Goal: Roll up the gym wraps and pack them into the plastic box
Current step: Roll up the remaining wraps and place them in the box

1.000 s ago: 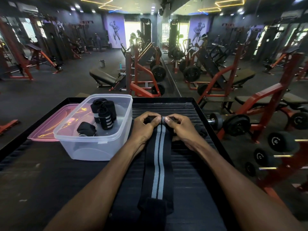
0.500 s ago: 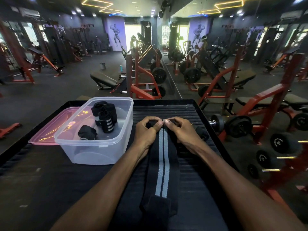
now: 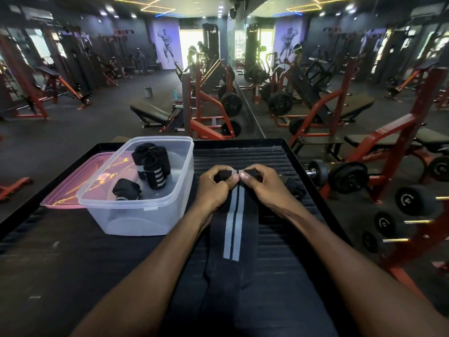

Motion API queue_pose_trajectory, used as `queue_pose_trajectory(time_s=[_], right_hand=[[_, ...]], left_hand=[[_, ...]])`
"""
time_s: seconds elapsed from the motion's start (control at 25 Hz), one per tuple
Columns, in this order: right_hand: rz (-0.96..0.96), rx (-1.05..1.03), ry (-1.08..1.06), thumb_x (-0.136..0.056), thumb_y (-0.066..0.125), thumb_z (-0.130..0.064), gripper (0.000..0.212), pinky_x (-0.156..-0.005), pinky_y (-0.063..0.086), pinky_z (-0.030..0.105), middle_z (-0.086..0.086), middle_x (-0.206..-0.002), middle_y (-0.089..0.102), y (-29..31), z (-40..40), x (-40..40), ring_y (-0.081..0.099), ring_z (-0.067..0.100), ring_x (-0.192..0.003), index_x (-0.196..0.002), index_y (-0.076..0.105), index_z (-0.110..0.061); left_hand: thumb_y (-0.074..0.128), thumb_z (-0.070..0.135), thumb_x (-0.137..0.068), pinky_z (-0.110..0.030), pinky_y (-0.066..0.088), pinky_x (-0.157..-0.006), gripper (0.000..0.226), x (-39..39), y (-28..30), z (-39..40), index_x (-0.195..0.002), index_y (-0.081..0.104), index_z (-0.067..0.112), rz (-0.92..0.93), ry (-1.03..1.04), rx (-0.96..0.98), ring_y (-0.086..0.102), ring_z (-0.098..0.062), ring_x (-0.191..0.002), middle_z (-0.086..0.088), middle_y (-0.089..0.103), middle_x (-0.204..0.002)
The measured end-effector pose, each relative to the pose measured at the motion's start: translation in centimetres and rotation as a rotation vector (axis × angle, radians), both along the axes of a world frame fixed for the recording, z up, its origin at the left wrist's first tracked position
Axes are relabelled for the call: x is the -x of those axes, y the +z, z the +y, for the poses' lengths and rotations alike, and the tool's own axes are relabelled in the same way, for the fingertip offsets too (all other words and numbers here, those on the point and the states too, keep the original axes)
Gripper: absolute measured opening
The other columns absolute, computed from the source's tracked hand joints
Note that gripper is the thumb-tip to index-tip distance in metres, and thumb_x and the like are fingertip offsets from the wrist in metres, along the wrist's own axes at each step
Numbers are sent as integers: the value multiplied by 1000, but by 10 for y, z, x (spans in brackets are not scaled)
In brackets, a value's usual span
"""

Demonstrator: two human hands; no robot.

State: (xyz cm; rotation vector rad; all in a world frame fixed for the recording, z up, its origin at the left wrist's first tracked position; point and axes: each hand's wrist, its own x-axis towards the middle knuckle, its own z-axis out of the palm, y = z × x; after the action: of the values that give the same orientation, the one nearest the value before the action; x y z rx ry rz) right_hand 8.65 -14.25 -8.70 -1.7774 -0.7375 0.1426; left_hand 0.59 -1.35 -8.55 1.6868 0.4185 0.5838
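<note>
Left hand (image 3: pixel 213 188) and right hand (image 3: pixel 264 186) each pinch the far, rolled end of a gym wrap (image 3: pixel 233 229) with curled fingers, thumbs meeting at its middle.

Wrap: black band with two grey stripes, lying flat lengthwise on the counter (image 3: pixel 73 259) toward the person. Just left stands a clear plastic box (image 3: pixel 136 215) holding three rolled wraps (image 3: pixel 151 167); a pink lid (image 3: pixel 70 183) lies beside the box on its left. Counter surface is black and ribbed. Beyond it, a dim gym with red racks (image 3: pixel 201 110) and dumbbells (image 3: pixel 340 176).
</note>
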Motion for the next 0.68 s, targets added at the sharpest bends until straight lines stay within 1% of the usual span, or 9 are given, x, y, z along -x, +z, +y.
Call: queue_pose_trajectory(time_s=[0.08, 0.16, 0.24, 0.32, 0.4, 0.48, 0.56, 0.64, 0.68], right_hand=[[-60, -22, 0, -93, 67, -13, 7, -88, 52, 33, 5, -98, 72, 1, -2, 0, 67, 20, -97, -99, 70, -11], [-86, -80, 18, -91, 68, -6, 11, -85, 52, 29, 6, -97, 72, 4, -5, -1, 68, 19, -94, -98, 69, -14], [-76, -115, 58, -89, 68, -3, 14, -84, 53, 26, 9, -99, 73, 5, -5, 0, 68, 18, -92, -100, 70, -12], [8, -122, 80, -91, 68, -8, 13, -86, 53, 27, 12, -103, 72, 5, -2, 2, 67, 15, -93, -105, 69, -9], [107, -66, 76, -98, 62, -26, 22, -87, 51, 28, 8, -108, 71, 6, -1, 5, 65, 12, -98, -112, 64, -10], [124, 61, 89, -102, 48, -42, 37, -86, 44, 23, 1, -117, 65, 5, -1, 8, 59, 8, -104, -122, 56, -11], [94, 150, 108, -103, 39, -47, 42, -89, 39, 23, -2, -122, 58, 2, -3, 8, 55, 7, -110, -125, 48, -12], [78, 168, 124, -104, 35, -46, 39, -84, 39, 20, -4, -115, 56, 1, -4, 9, 53, 1, -101, -123, 44, -12], [76, 169, 131, -105, 34, -46, 39, -81, 39, 19, -6, -110, 55, 2, -4, 10, 52, -2, -97, -122, 43, -11]], left_hand=[[76, 14, -85, -17, 53, -80, 13, 1, 1, -2, -97, 70, 13, 8, -25, 96, 68, -9, -85, 3, 72, -91], [75, 29, -86, -29, 56, -82, 23, 2, 4, -4, -99, 70, 11, 42, -37, 199, 72, -18, -89, -5, 75, -94], [71, 36, -89, -33, 56, -83, 25, 1, 5, -3, -94, 72, 12, 52, -29, 161, 72, -21, -89, -6, 76, -91], [69, 32, -91, -34, 56, -84, 16, 1, 5, -1, -90, 72, 16, 33, -15, 110, 72, -22, -91, -5, 76, -91], [67, 28, -93, -34, 56, -85, 11, 2, 5, -2, -91, 71, 17, 26, 2, 75, 72, -21, -91, -4, 76, -93], [65, 26, -95, -29, 55, -82, 13, 3, 3, -5, -98, 70, 15, 37, 6, 30, 71, -17, -91, -3, 75, -96], [61, 25, -97, -20, 51, -75, 15, 3, 2, -8, -104, 68, 13, 54, 6, -12, 67, -10, -87, 1, 72, -96], [59, 25, -99, -15, 46, -70, 15, 4, 2, -8, -106, 67, 13, 74, -4, -26, 63, -4, -84, 6, 69, -93], [58, 25, -99, -14, 46, -70, 15, 4, 2, -8, -106, 66, 14, 82, -12, -27, 63, -4, -84, 7, 68, -92]])
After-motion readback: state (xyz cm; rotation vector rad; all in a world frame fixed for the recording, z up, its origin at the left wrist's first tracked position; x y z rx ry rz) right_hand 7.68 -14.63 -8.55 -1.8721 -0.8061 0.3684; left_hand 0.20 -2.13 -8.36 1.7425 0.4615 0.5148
